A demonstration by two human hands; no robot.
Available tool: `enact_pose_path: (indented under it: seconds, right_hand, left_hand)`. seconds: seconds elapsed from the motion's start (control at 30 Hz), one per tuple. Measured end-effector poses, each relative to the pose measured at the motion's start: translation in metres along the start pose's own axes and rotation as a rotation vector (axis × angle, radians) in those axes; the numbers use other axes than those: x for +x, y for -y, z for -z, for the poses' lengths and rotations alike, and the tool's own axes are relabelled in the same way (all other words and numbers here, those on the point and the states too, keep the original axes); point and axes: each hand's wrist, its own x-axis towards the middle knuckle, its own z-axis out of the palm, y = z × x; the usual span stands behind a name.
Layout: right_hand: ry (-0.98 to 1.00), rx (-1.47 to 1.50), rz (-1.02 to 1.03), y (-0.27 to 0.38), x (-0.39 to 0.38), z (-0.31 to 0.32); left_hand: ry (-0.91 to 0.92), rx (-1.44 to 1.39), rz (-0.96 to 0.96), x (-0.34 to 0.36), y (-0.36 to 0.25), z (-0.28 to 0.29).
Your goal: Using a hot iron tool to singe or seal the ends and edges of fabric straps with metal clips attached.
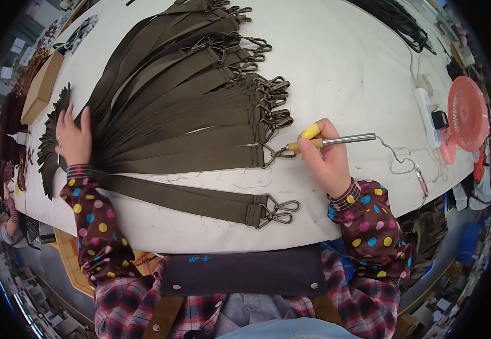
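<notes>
Dozens of olive-brown webbing straps lie fanned across a white table, flat and woven, each ending in a dark metal swivel clasp. One strap lies apart from the fan, nearer the table's front edge, with two clasps at its end.

The right hand is closed in a pen grip around a heat tool — wooden grip, slim steel barrel, a thin cord trailing off to the right. A yellow guard covers one fingertip. The tool's tip meets the end of the lowest strap in the fan, right at its clasp, just left of the fingers.

The left hand lies flat with fingers spread, pressing on the narrow end of the fan where the straps converge.

A pink desk fan stands at the table's right edge — a cardboard box sits far left. Beyond the table the room is cluttered.
</notes>
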Motion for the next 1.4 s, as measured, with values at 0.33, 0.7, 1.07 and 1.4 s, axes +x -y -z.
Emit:
enact_pose_path:
  seconds: [0.33, 0.7, 1.07, 1.4]
  right_hand:
    - [0.003, 0.015, 0.042, -0.001, -0.001, 0.001]
    - [-0.002, -0.069, 0.110, -0.004, -0.004, 0.004]
    - [-0.037, -0.020, 0.114, 0.000, -0.002, 0.002]
    - [-0.069, -0.073, 0.130, 0.002, 0.005, 0.006]
  left_hand:
    - [0.178, -0.375, -0.074, 0.008, 0.076, -0.041]
    - [0.544, -0.815, -0.650, -0.040, -0.117, 0.072]
    - [0.484, -0.726, -1.198, -0.076, -0.210, 0.047]
    - [0.501, -0.715, -1.093, -0.078, -0.229, 0.049]
